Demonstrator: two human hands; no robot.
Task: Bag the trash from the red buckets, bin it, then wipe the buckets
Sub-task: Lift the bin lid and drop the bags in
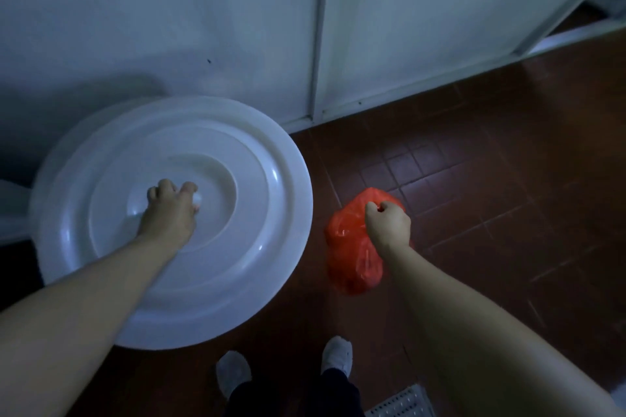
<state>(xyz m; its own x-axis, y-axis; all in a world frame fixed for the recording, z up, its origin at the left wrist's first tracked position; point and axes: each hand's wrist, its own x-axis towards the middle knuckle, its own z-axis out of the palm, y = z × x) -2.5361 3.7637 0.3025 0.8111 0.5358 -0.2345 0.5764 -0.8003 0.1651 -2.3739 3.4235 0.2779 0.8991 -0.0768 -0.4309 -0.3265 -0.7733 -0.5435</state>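
I see my left hand (171, 208), arm stretched forward, fingers curled round the knob at the centre of the white bin lid (254, 247). Right of the lid, my right hand (388, 220) fists the gathered neck of the red trash bag (352, 264), hanging above the tiled floor (491, 179).

Dim, bluish light; glare streaks on white lid (271, 176); soft focus; wide-angle bending at edges.

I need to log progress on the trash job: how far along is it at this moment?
Bagging looks done: the right hand holds a filled red bag by its gathered top. In hand: the left hand grips the knob of the big white bin lid, which looks closed, so the bag is not yet binned. Still left: dropping it in and wiping the buckets, which are out of view.
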